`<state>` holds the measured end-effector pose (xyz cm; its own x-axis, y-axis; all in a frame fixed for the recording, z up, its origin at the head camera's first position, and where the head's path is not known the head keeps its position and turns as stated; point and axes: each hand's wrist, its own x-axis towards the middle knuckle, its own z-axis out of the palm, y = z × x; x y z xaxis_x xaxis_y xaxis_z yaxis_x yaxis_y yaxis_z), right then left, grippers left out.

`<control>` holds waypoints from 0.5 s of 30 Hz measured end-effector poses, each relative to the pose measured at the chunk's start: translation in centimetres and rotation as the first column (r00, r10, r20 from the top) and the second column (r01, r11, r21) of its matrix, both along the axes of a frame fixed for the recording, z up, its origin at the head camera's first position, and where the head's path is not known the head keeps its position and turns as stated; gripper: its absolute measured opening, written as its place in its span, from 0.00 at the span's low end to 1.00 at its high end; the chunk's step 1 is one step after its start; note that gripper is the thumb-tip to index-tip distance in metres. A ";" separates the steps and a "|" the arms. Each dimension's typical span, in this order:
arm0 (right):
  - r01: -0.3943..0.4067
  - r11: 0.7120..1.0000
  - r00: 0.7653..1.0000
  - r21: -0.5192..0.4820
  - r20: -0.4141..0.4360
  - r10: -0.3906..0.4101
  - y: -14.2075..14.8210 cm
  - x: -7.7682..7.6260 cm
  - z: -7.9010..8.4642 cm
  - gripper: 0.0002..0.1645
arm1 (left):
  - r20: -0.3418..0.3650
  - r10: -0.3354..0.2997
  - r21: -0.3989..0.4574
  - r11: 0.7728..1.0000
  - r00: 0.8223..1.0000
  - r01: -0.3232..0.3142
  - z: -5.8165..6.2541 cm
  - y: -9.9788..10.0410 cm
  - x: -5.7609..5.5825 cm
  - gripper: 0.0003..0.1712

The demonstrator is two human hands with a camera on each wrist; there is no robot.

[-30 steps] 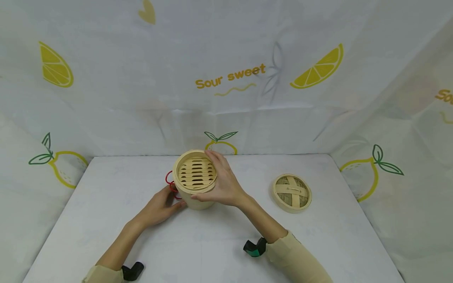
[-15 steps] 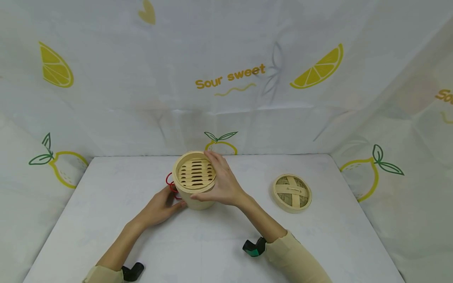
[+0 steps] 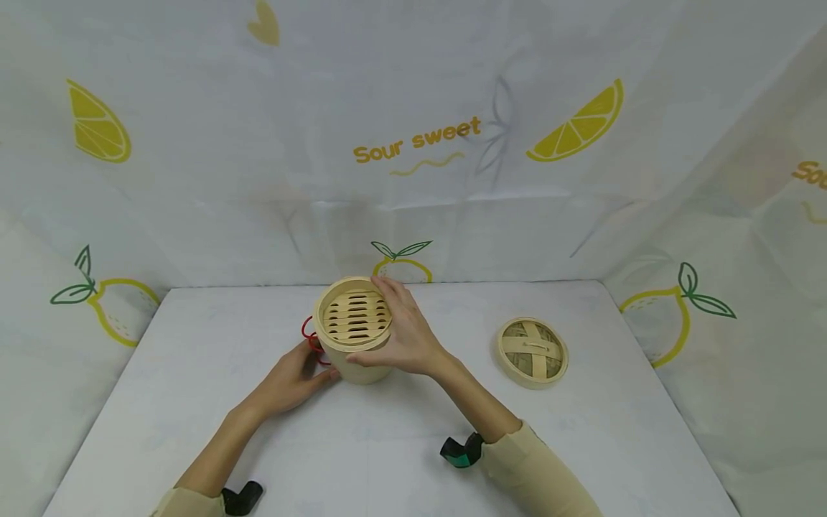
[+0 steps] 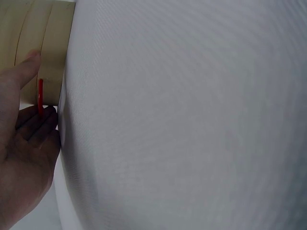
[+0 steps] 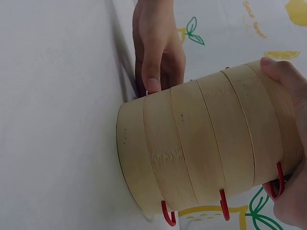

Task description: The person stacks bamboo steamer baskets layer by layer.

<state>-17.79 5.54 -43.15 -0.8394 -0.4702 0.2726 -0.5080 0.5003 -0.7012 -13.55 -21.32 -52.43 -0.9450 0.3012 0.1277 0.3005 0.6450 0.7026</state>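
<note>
A stack of round bamboo steamer baskets (image 3: 362,369) stands on the white table, its slatted top tier (image 3: 356,310) facing up. My right hand (image 3: 408,332) grips the top tier from the right, thumb on the near side and fingers at the far rim. Low on the left, my left hand (image 3: 293,378) holds the stack's lower part. Its thumb (image 4: 26,70) presses the side wall, while the fingers (image 4: 41,129) lie by a red loop handle (image 4: 41,93). More red loops (image 5: 224,205) stick out along the tiers. What lies inside the lower tiers is hidden.
To the right lies a round woven bamboo lid (image 3: 533,353) with a small top loop. The white tabletop (image 3: 400,438) ends at a lemon-printed cloth backdrop (image 3: 304,143) just behind the stack. Black wrist devices (image 3: 243,497) sit below both hands.
The top of the stack has sunk very slightly and shifted a touch left under my right hand. My left hand and the lid stay where they were.
</note>
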 end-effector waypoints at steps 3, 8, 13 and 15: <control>-0.007 1.000 1.000 0.007 0.005 0.007 0.0 0.0 0.1 0.79 | -0.002 0.000 0.005 1.000 1.000 0.000 0.1 0.0 0.1 0.36; -0.011 1.000 1.000 0.013 0.021 0.010 0.1 0.0 0.1 0.80 | -0.006 -0.003 0.004 1.000 1.000 0.003 -0.1 0.0 0.0 0.36; -0.013 1.000 1.000 0.013 0.025 0.013 0.1 -0.1 0.1 0.79 | -0.011 0.002 0.003 1.000 1.000 -0.001 -0.2 -0.1 0.0 0.36; -0.016 1.000 1.000 0.010 0.017 0.016 0.1 -0.1 0.1 0.79 | -0.013 0.003 0.000 1.000 1.000 -0.003 -0.2 -0.1 0.0 0.36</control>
